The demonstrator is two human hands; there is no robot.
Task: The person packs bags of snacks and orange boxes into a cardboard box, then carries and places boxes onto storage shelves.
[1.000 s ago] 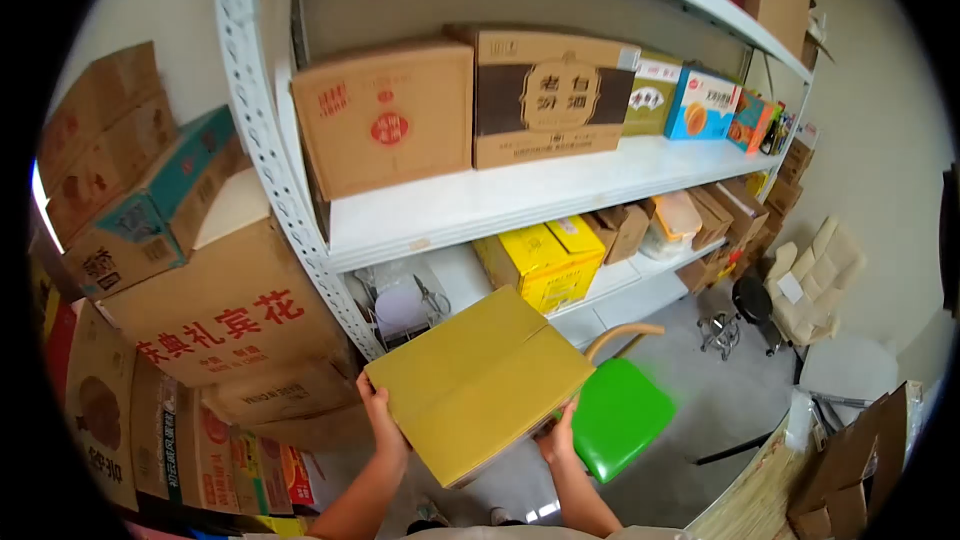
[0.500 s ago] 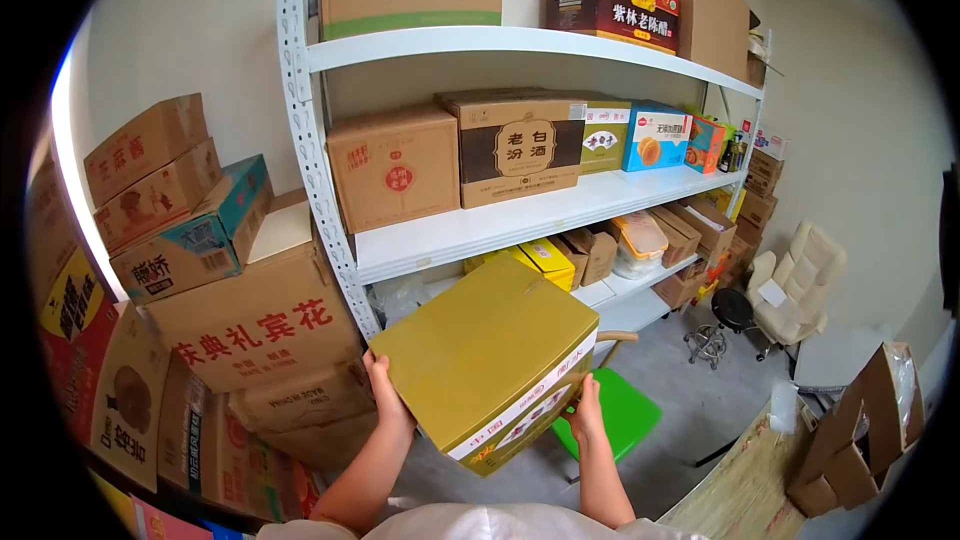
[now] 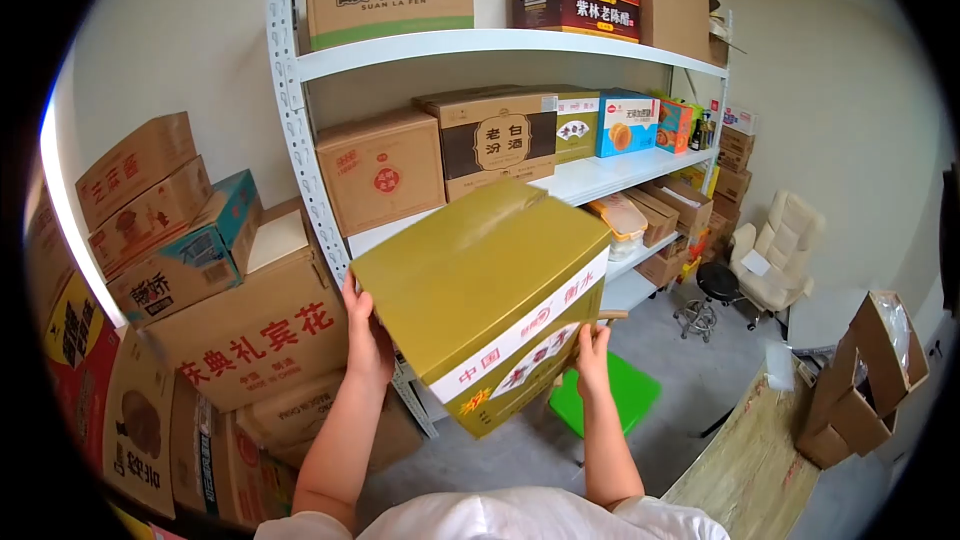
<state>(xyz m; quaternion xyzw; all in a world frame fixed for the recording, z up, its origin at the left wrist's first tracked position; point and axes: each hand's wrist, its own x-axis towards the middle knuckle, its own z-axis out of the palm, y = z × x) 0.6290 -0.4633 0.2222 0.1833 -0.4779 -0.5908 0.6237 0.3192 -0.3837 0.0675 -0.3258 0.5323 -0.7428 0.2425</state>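
Observation:
A large olive-gold carton [image 3: 480,280] with a white printed band is held up in front of me, tilted, its taped top showing. My left hand [image 3: 369,335] grips its left side, with part of the fingers hidden behind the cardboard. On the right side my right hand [image 3: 592,360] presses around the lower edge. Behind the carton is the white metal shelf [image 3: 385,238], whose middle level bears a brown carton [image 3: 385,172], a black-and-brown carton [image 3: 498,145], a smaller olive-and-white carton [image 3: 577,128] and a blue biscuit box [image 3: 628,125].
Stacked cardboard boxes [image 3: 260,340] rise at my left. A green chair seat [image 3: 610,395] is below the carton at right. Farther back stand a black stool [image 3: 716,282] and a cream office chair [image 3: 785,252]. An opened carton [image 3: 850,390] sits on a wooden table [image 3: 750,465].
Both hands have raised the olive-gold carton toward the middle shelf level, and more of its printed side shows. The view has shifted slightly to the right.

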